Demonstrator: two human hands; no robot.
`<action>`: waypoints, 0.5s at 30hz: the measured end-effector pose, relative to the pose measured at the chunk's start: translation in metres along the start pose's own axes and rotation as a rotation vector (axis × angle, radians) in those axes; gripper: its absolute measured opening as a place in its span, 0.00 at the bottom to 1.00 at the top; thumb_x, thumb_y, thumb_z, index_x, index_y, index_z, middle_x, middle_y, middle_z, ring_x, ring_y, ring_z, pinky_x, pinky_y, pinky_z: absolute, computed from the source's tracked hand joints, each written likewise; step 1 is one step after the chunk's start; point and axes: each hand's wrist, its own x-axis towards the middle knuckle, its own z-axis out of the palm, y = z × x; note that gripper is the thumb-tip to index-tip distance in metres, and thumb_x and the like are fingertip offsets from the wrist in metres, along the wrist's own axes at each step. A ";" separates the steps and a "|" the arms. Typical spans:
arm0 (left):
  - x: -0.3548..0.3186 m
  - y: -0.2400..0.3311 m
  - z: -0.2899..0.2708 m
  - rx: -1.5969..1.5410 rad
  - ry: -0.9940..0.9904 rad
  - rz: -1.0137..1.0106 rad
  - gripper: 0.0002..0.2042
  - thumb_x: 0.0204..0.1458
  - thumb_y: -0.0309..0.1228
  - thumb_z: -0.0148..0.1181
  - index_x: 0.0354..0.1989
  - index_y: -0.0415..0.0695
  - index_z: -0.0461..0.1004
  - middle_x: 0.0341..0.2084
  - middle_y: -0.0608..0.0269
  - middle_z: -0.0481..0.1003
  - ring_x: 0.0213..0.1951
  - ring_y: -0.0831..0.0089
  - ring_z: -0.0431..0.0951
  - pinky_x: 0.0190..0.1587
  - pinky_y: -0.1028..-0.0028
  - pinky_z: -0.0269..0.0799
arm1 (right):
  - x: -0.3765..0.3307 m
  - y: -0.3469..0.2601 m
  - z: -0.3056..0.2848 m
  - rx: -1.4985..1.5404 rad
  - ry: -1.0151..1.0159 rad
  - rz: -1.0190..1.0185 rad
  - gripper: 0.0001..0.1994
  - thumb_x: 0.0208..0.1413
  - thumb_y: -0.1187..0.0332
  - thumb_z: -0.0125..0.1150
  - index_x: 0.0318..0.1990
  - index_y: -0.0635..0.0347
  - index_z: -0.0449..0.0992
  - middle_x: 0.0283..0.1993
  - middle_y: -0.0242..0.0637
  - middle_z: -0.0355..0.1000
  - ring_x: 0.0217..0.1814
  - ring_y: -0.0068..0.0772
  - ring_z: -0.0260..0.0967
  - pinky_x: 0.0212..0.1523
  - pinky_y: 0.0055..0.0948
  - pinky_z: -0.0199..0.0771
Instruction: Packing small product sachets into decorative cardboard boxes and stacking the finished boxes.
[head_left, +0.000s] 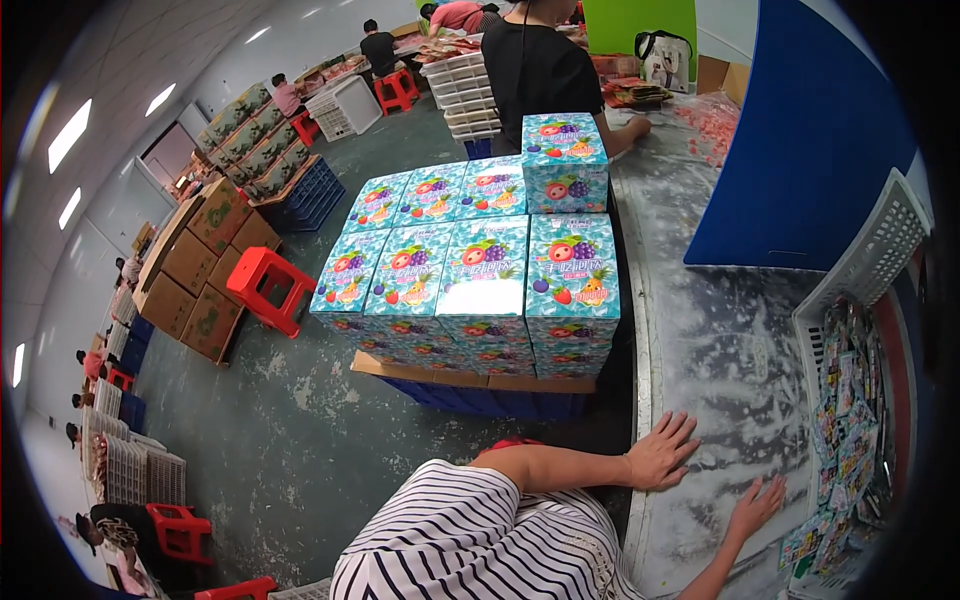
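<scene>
My left hand (662,452) lies flat on the grey worktable (720,370), near its pale edge, with fingers spread and nothing in them. Farther right, my right hand (757,507) rests on the same whitish, scuffed surface, its fingers stretched out and also holding nothing. Beside it on the right stands a white plastic basket (860,245), tilted in view, with many small colourful printed packets (845,430) inside. Left of the table, a stack of teal boxes (410,265) with fruit pictures sits on cardboard over a blue crate (490,400); one box (565,165) stands on top.
A blue partition (810,140) rises at the table's far side. Beyond the boxes a person in black (540,70) works by pink pieces (712,120). On the floor at left are a red stool (268,288) and brown cartons (200,265). White crates (462,90) stand farther back.
</scene>
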 end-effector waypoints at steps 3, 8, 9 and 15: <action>0.000 0.000 0.000 -0.014 -0.002 -0.005 0.30 0.55 0.44 0.48 0.61 0.36 0.60 0.65 0.35 0.49 0.67 0.39 0.43 0.68 0.47 0.35 | 0.001 0.006 0.003 0.005 0.022 -0.059 0.26 0.65 0.52 0.42 0.62 0.63 0.63 0.69 0.46 0.53 0.72 0.46 0.46 0.68 0.46 0.48; 0.002 -0.003 0.001 -0.015 0.035 0.010 0.30 0.54 0.43 0.48 0.61 0.35 0.61 0.64 0.34 0.49 0.67 0.38 0.43 0.68 0.47 0.35 | 0.005 0.010 0.007 0.052 0.058 -0.092 0.26 0.65 0.52 0.42 0.61 0.63 0.63 0.68 0.47 0.54 0.71 0.47 0.47 0.68 0.46 0.48; 0.003 -0.004 0.001 -0.008 0.042 0.017 0.30 0.54 0.43 0.49 0.61 0.35 0.61 0.64 0.34 0.50 0.67 0.38 0.43 0.67 0.47 0.35 | 0.005 0.008 0.007 0.047 0.053 -0.092 0.26 0.65 0.52 0.42 0.61 0.63 0.63 0.68 0.47 0.54 0.71 0.47 0.47 0.68 0.46 0.48; 0.003 -0.003 -0.002 -0.024 0.050 0.013 0.29 0.54 0.43 0.49 0.60 0.35 0.61 0.64 0.34 0.50 0.67 0.38 0.43 0.68 0.46 0.35 | 0.006 0.006 0.005 0.057 0.062 -0.093 0.26 0.65 0.52 0.42 0.61 0.62 0.63 0.68 0.48 0.54 0.71 0.49 0.47 0.67 0.46 0.49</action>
